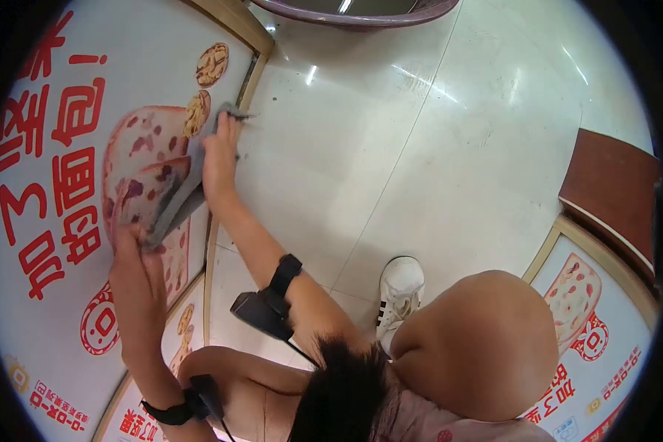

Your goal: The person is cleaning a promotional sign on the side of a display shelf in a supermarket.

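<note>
A grey cloth (pixel 180 195) stretches between my two hands across a white printed panel (pixel 74 221) showing bread slices and red lettering. My left hand (pixel 136 258) holds the cloth's lower end, its fingers partly hidden against the bread picture. At the panel's right-hand frame, my right hand (pixel 219 158) grips the upper part of the cloth, fingers pointing up along the edge. A bit of cloth sticks out past those fingertips over the frame. Both wrists wear black straps with small devices.
Pale glossy floor tiles (pixel 346 147) lie beyond the panel, with a purple-rimmed basin (pixel 361 18) at the top. On the right are a dark brown box-like piece (pixel 611 191) and another printed panel (pixel 574 309). My knee and white shoe (pixel 401 287) are below.
</note>
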The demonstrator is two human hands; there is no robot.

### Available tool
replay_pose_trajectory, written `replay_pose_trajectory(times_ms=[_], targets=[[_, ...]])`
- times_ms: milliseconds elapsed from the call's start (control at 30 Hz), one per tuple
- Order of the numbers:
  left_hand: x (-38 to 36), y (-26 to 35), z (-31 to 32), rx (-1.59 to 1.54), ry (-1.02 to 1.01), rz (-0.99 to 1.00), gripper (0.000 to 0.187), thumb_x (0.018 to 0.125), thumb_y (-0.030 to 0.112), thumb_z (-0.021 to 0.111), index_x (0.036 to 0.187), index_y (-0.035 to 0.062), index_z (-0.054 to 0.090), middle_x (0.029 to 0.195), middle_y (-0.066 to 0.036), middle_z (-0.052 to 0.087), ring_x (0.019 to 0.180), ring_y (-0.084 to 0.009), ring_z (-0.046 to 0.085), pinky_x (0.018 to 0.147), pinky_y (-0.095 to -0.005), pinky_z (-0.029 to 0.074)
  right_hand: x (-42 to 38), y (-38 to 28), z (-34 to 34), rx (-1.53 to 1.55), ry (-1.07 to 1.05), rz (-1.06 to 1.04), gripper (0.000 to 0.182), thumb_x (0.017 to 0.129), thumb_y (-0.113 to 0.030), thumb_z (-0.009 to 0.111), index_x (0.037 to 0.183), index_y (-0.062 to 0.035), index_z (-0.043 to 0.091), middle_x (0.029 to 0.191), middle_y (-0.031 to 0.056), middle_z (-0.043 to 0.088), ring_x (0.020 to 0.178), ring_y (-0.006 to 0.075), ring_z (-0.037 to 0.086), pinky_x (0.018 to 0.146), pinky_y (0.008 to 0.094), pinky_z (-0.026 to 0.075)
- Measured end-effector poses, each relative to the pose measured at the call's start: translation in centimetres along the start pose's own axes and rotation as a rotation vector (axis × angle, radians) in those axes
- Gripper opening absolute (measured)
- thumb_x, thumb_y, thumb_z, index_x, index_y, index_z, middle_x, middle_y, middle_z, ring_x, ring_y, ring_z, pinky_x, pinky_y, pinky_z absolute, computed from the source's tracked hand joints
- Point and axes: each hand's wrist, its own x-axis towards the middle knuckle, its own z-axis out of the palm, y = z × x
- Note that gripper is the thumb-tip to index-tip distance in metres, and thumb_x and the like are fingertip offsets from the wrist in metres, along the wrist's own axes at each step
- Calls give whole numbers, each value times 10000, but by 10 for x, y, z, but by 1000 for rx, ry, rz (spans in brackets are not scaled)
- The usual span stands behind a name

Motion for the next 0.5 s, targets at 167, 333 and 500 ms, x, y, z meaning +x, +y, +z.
replay_pose_trajectory(times_ms=[167,333,500], targets=[[-1,-4,4,-42,10,58,195,891,51,395,1067,-13,448,874,-272,550,798,-442,543,736,-453,439,-28,9,7,-159,-27,-62,646,918,-187,399,1480,42,177,1553,260,98,1451,378,66,1170,419,81],[-24,-31,-2,78,-70,-49,184,894,65,403,1056,-19,427,895,-290,551,820,-457,536,735,-464,430,-144,70,17,-248,-148,-96,648,909,-136,404,1486,29,160,1545,277,94,1439,426,52,1169,458,50],[-18,-17,-6,-8,-32,-28,179,911,64,375,1062,-17,427,815,-249,591,733,-386,588,730,-437,450,-40,5,16,-106,-28,19,625,930,-190,419,1476,32,210,1553,245,117,1444,396,71,1169,436,76]])
